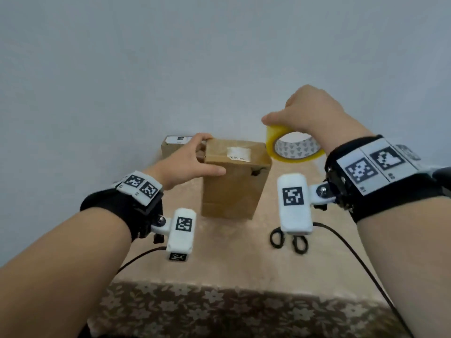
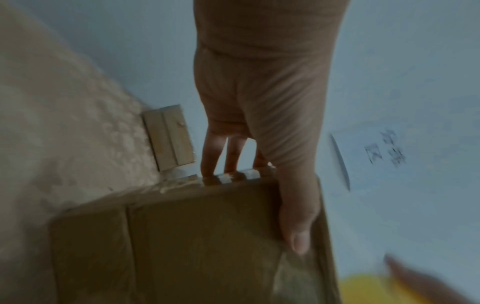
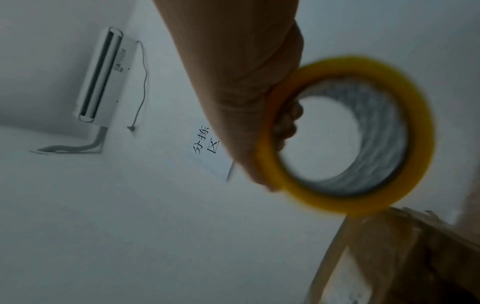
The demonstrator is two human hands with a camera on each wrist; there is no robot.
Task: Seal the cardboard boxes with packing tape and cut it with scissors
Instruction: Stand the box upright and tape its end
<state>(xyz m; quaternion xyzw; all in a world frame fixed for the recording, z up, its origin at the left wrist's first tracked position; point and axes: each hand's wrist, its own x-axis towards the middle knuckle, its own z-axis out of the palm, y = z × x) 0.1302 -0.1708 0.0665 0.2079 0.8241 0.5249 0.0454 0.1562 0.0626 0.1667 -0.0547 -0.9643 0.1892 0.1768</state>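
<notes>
Nearest to me, the desk (image 1: pixel 244 269) carries a beige cloth whose front edge has a darker flowered border. A pair of black-handled scissors (image 1: pixel 289 241) lies on the cloth toward my right; only the handle loops show, since the white camera block on my right wrist covers the blades.

Further in, near the middle of the desk, I see the cardboard box (image 1: pixel 234 179) standing upright, with a white label on its top face and a small torn hole high on the side facing me. My left hand (image 1: pixel 189 164) grips the box's upper left corner: the thumb lies flat across the near face, and in the left wrist view the fingers (image 2: pixel 215 152) curl over the top edge onto the far side.

To the right of the box and above it, my right hand (image 1: pixel 310 113) holds the tape roll (image 1: pixel 292 147) off the desk. I can see the thumb pressing on the yellow outer rim, and the right wrist view shows fingertips (image 3: pixel 288 121) hooked inside the patterned core. The roll hangs just beside the box's upper right corner; whether they touch I cannot tell.

Behind the box, at the desk's far edge against the pale wall, a second cardboard box (image 1: pixel 174 143) lies low, its labelled top showing.
</notes>
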